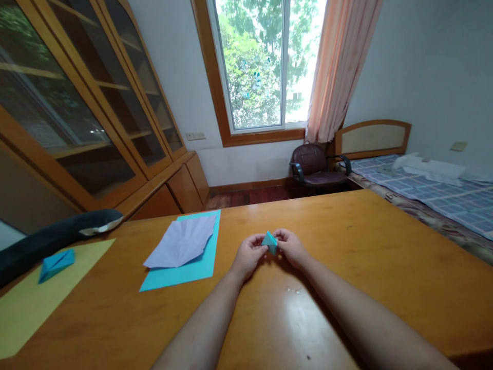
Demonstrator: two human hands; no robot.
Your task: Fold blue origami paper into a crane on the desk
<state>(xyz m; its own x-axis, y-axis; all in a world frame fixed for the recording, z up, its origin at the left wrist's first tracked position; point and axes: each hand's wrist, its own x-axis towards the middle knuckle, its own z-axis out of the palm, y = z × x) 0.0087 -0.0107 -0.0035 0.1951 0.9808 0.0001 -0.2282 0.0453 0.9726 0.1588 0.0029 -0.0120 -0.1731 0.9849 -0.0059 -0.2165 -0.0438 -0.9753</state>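
Note:
A small teal folded paper piece (270, 242) is held between both hands just above the wooden table (346, 246). My left hand (249, 254) pinches its left side with the fingertips. My right hand (291, 247) pinches its right side. Both forearms reach forward from the near edge of the table. The piece looks like a compact triangular fold; its underside is hidden by my fingers.
A white pleated paper (182, 242) lies on a teal sheet (185, 270) to the left. Further left, a blue folded paper boat (56, 263) rests on a yellow sheet (34, 303). A dark cushion (54, 237), a wooden cabinet (96, 113), a chair (318, 167) and a bed (435, 190) surround the table.

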